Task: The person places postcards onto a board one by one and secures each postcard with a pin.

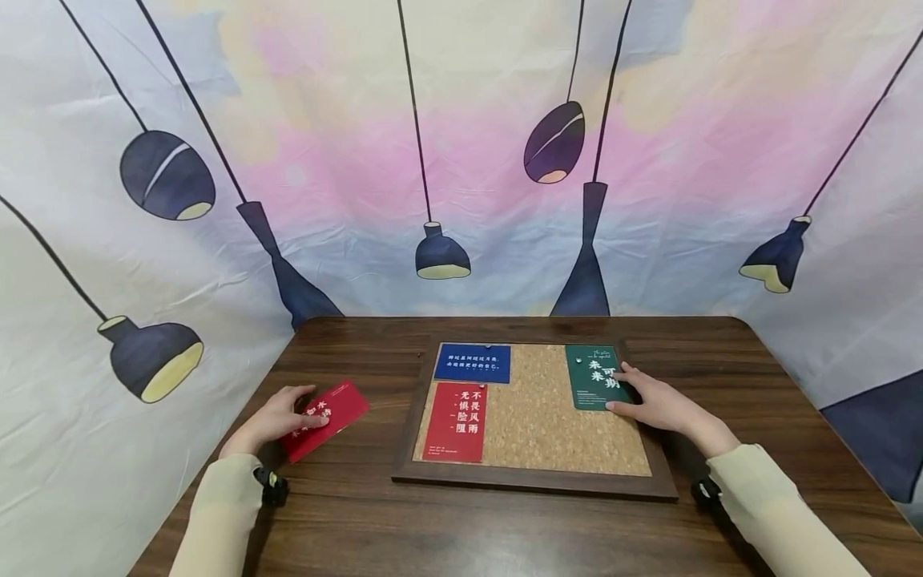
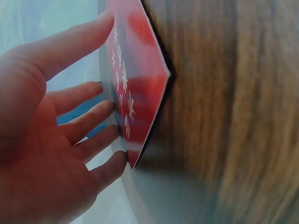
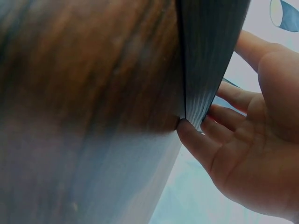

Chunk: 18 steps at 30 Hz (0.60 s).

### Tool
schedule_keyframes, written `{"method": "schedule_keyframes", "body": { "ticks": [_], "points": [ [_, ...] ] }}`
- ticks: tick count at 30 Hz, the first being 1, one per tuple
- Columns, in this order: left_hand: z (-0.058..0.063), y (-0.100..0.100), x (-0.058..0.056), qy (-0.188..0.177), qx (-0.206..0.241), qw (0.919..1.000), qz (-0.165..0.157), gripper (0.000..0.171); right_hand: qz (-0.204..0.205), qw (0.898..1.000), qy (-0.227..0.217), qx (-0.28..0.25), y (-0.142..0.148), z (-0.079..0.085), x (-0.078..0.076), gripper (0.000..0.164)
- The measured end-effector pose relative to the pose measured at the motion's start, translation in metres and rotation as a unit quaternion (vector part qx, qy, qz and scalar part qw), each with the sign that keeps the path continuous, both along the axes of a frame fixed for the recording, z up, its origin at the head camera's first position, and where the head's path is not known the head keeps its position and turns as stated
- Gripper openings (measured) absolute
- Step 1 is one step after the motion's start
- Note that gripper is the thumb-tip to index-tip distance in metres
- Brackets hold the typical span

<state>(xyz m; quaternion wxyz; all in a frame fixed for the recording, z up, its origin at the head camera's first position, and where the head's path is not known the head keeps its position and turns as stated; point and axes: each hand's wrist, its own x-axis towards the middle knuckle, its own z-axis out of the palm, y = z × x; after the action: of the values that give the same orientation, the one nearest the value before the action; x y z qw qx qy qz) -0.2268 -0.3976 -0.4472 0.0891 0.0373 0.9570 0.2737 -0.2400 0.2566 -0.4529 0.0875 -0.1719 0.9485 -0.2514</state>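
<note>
A red card (image 1: 349, 405) with white lettering lies at a slant on the table, left of the corkboard (image 1: 537, 425). My left hand (image 1: 277, 415) rests at its near end, thumb over the printed face and the other fingers stretched out along its edge in the left wrist view. On the board's upper right is a green card (image 1: 586, 383) with white writing. Over its right side reaches my right hand (image 1: 659, 405), fingers spread, thumb near the lower corner. From the right wrist view, a fingertip meets the board's dark frame (image 3: 201, 60); the green card is hidden there.
A blue card (image 1: 469, 373) sits at the board's upper left, above another red card (image 1: 441, 433). Small pins show at the top edges of these two cards. The brown wooden table (image 1: 375, 529) ends at a cloth backdrop (image 1: 497, 264) printed with lamps.
</note>
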Motion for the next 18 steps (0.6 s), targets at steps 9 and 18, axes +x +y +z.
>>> {"method": "schedule_keyframes", "body": {
  "ticks": [9,18],
  "points": [
    [0.011,-0.010,0.011,-0.014,-0.050,0.9984,0.021,0.087,0.001,1.000,-0.004,-0.006,-0.001,0.002,0.001,0.082],
    [0.013,-0.019,0.023,-0.011,-0.045,0.9980,0.042,0.079,0.007,1.000,-0.002,-0.009,0.000,0.004,0.001,0.081]
  ]
}}
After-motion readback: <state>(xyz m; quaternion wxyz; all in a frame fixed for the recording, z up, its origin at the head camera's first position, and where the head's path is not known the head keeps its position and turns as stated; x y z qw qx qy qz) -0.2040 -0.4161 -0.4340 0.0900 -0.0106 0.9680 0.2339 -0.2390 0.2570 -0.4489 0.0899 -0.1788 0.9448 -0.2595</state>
